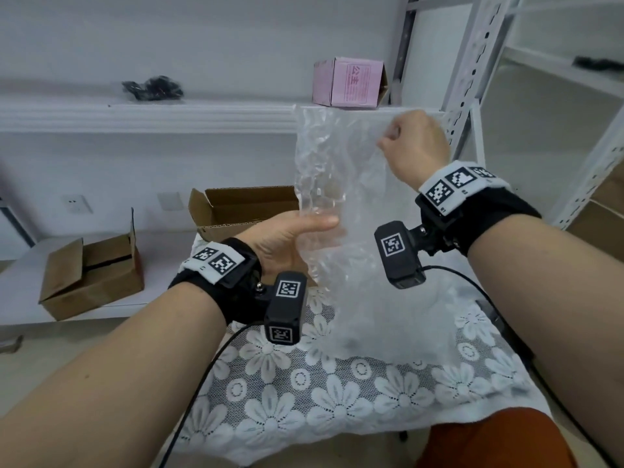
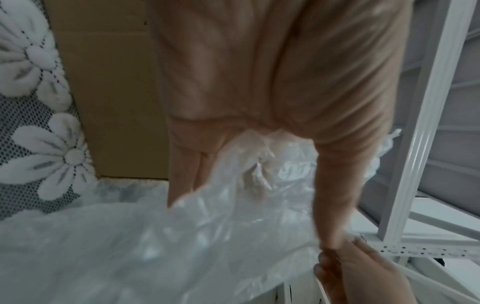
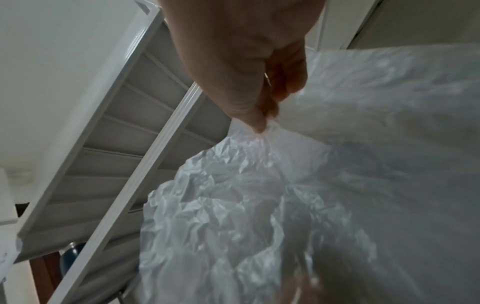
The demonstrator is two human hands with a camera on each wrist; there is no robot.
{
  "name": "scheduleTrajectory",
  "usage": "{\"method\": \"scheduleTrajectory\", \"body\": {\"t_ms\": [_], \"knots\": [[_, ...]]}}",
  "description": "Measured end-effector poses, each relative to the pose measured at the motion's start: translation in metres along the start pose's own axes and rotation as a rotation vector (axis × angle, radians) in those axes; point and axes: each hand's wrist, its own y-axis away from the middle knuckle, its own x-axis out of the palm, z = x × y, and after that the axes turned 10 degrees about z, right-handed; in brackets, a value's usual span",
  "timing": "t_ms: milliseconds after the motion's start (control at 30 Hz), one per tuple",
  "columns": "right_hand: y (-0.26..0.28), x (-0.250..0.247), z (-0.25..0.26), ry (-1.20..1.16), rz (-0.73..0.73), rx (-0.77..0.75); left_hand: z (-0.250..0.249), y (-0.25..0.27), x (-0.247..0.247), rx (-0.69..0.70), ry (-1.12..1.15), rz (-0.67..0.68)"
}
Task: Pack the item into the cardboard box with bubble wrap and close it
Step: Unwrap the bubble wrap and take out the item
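Clear crinkled bubble wrap sheet held upright above the white lace flower tablecloth, right hand pinching its top, left hand gripping its side – fingers hidden behind, open brown cardboard box half covered – inside not visible.

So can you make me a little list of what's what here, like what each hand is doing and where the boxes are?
left hand: holds the bubble wrap lower down, thumb on the front
right hand: pinches the wrap's top
bubble wrap: held up, hanging over the lace tablecloth
open cardboard box: on the table behind the left hand
pink box: on the shelf
second brown box: lower shelf, left
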Motion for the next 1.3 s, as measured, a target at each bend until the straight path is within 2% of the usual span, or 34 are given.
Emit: {"method": "scheduleTrajectory", "body": {"t_ms": [200,333,400,500,600,667,800,967,1133,1200,1300], "knots": [[-0.002,0.0,0.006,-0.262,-0.089,-0.022,-0.008,-0.001,-0.013,0.095,0.08,-0.186],[-0.001,0.001,0.004,-0.339,-0.156,0.083,-0.028,0.015,-0.03,0.115,0.049,-0.184],[-0.002,0.003,0.001,-0.408,-0.1,0.186,-0.035,0.023,-0.04,0.093,-0.013,-0.202],[0.001,0.014,-0.004,-0.525,0.081,0.338,-0.041,0.03,-0.056,0.065,-0.056,-0.263],[0.006,0.029,-0.007,-0.656,0.267,0.428,-0.037,0.035,-0.07,0.042,-0.084,-0.371],[0.01,0.039,-0.01,-0.661,0.345,0.479,-0.033,0.035,-0.077,0.054,-0.138,-0.437],[0.019,0.051,-0.008,-0.699,0.435,0.516,-0.028,0.034,-0.077,0.117,-0.282,-0.513],[0.025,0.053,-0.008,-0.664,0.489,0.516,-0.021,0.037,-0.088,0.11,-0.504,-0.577],[0.034,0.049,-0.014,-0.756,0.674,0.511,-0.021,0.039,-0.087,0.19,-0.241,-0.632],[0.035,0.053,-0.016,-0.85,0.677,0.489,-0.022,0.041,-0.085,0.205,-0.217,-0.637],[0.036,0.058,-0.02,-0.97,0.503,0.457,-0.023,0.045,-0.079,0.225,-0.187,-0.601]]}}
